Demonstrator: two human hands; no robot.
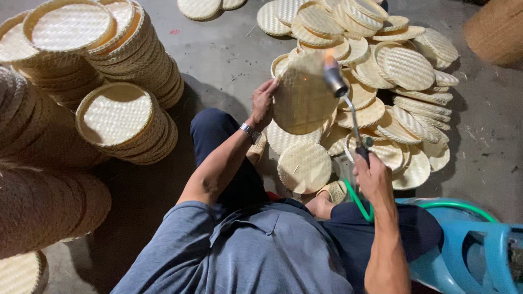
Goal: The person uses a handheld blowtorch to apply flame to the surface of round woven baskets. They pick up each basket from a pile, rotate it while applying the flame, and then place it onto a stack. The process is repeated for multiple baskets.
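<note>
A woven tray (300, 100) stands tilted above a floor pile (392, 81), gripped at its edge by the left hand (263, 103); the right hand (373, 177) clasps a flaming torch (343, 98).

A basketry workshop: stacked woven trays (117, 122) crowd the concrete floor (229, 60).

Even overhead light, soft shadows, sharp center.
My torch flame (328, 54) glows as a small orange flare; my body throws a dim shadow over the concrete floor (229, 60); the stacked trays (32, 207) at the left edge darken, curve and blur.
</note>
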